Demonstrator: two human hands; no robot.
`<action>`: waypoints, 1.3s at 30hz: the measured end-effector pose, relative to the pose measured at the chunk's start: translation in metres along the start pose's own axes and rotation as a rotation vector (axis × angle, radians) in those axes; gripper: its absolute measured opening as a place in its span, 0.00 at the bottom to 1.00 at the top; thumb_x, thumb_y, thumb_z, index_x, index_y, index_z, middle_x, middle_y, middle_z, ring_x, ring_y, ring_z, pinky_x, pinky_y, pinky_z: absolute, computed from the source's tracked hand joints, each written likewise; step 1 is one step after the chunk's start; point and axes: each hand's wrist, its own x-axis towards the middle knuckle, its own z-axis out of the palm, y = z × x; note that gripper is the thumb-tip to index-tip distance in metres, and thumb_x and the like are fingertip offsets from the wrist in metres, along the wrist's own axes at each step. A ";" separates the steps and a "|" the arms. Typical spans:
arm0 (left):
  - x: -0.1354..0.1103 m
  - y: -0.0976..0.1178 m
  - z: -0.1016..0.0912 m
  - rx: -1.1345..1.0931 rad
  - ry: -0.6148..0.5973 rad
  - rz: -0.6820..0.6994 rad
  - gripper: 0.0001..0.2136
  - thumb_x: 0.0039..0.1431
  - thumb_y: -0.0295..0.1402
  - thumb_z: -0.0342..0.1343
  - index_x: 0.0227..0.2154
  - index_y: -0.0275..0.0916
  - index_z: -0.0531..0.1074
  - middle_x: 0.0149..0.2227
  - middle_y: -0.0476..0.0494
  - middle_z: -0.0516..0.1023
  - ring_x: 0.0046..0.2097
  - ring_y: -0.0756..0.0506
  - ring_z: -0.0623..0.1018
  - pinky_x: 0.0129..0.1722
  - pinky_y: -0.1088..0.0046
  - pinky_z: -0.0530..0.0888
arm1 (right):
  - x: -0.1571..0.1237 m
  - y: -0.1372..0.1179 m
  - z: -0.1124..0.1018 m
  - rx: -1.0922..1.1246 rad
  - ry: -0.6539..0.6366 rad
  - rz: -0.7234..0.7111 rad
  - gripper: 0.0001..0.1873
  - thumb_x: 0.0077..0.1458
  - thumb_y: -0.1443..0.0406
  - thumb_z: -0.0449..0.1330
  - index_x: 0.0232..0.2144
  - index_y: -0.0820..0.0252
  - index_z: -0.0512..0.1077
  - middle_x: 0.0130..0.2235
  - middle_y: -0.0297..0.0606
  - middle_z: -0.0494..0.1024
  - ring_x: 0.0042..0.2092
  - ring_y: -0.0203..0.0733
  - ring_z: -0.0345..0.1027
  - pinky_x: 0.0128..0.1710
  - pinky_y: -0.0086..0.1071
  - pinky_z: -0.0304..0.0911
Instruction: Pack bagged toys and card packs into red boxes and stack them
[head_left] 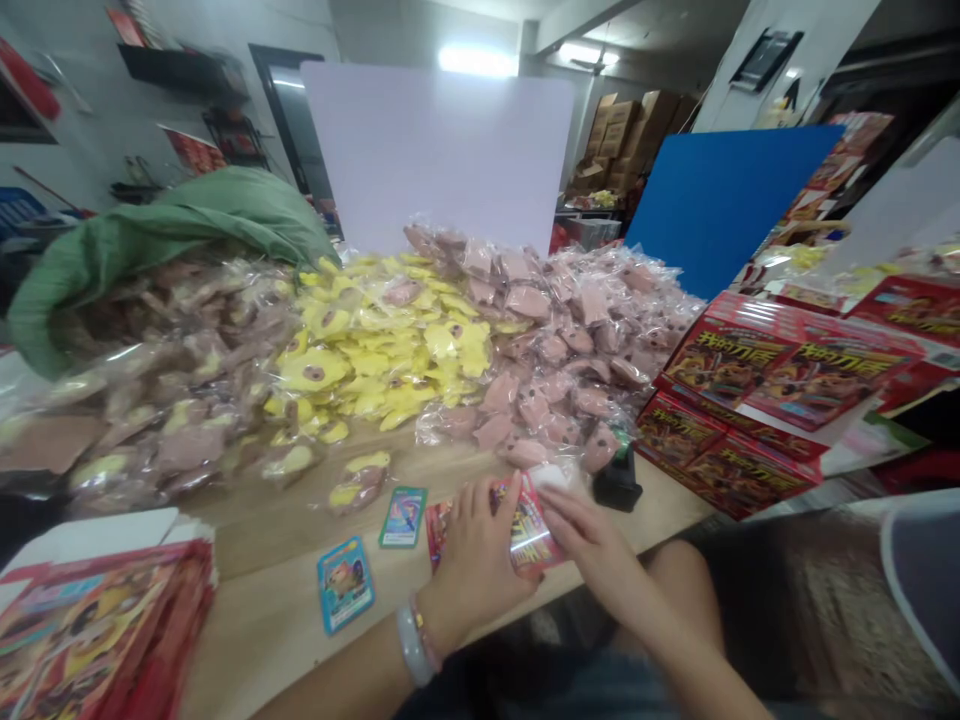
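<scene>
At the near edge of the wooden table [262, 600], both my hands are on a small red printed packet [529, 535]. My left hand [472, 560], with a pale bangle at its wrist, curls its fingers over the packet's left side. Closed on the packet's right end is my right hand [592, 545]. A green card [403, 517] and a blue card [345, 583] lie flat on the table just left of my hands. A single bagged yellow and pink toy [360, 482] lies beyond the cards.
Heaps of bagged toys cover the table: pink and brown [165, 370] at left, yellow [375, 345] in the middle, pink [555, 340] at right. Red printed boxes [757, 400] stack at right, more [97, 630] at near left. A small black object [616, 482] stands by the boxes.
</scene>
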 end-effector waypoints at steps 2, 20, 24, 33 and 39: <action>-0.001 0.004 0.003 -0.031 0.044 -0.055 0.43 0.37 0.40 0.60 0.59 0.40 0.49 0.52 0.36 0.57 0.52 0.34 0.59 0.52 0.54 0.56 | -0.008 -0.006 -0.005 -0.024 0.044 -0.027 0.20 0.48 0.54 0.55 0.40 0.59 0.73 0.43 0.45 0.73 0.44 0.47 0.67 0.43 0.37 0.64; -0.081 0.025 0.004 -1.118 -0.108 -0.167 0.27 0.50 0.44 0.56 0.51 0.41 0.56 0.47 0.38 0.70 0.43 0.43 0.73 0.44 0.66 0.71 | -0.076 -0.001 -0.038 0.595 -0.162 0.427 0.26 0.52 0.48 0.49 0.40 0.60 0.74 0.35 0.44 0.78 0.39 0.47 0.71 0.41 0.39 0.65; -0.085 0.029 0.016 -0.863 -0.216 -0.205 0.20 0.44 0.38 0.61 0.40 0.39 0.64 0.39 0.42 0.73 0.40 0.43 0.73 0.42 0.65 0.70 | -0.086 -0.002 -0.041 0.747 -0.377 0.528 0.23 0.50 0.53 0.54 0.44 0.58 0.72 0.40 0.43 0.77 0.41 0.48 0.71 0.45 0.40 0.62; -0.080 0.043 0.031 -0.929 -0.173 -0.475 0.44 0.42 0.28 0.59 0.59 0.33 0.39 0.45 0.37 0.71 0.45 0.43 0.72 0.48 0.65 0.67 | -0.044 -0.015 -0.053 0.116 -0.700 0.016 0.16 0.54 0.59 0.54 0.42 0.56 0.73 0.40 0.41 0.76 0.41 0.44 0.68 0.44 0.38 0.61; -0.090 0.035 0.019 -0.933 -0.225 -0.394 0.43 0.40 0.27 0.58 0.59 0.33 0.40 0.49 0.35 0.69 0.47 0.41 0.71 0.49 0.64 0.67 | -0.045 -0.024 -0.041 0.252 -0.759 0.177 0.16 0.56 0.60 0.51 0.44 0.56 0.73 0.35 0.37 0.79 0.36 0.42 0.71 0.37 0.32 0.65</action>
